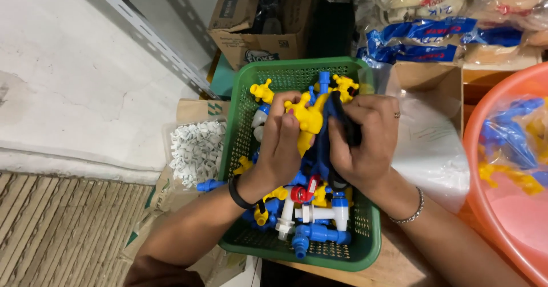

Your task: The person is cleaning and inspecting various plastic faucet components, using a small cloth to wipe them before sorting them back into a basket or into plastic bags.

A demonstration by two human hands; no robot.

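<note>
Both hands over the far half of a green basket [365, 247] packed with plastic taps. Left hand [281, 144] fingers curled tight around a yellow tap [308, 118], held above the pile near the basket's far rim. Right hand [365, 141] clenched on a dark blue cloth [325, 136], pressed against the yellow tap. Blue, white and yellow taps [317, 215] fill the basket's near end. Clear bag of white clips [197, 150] just beside the basket's left wall. Orange tub [485, 207] off the right side, holding bagged blue and yellow pieces. Cardboard box [257, 44] beyond the far rim.
</note>
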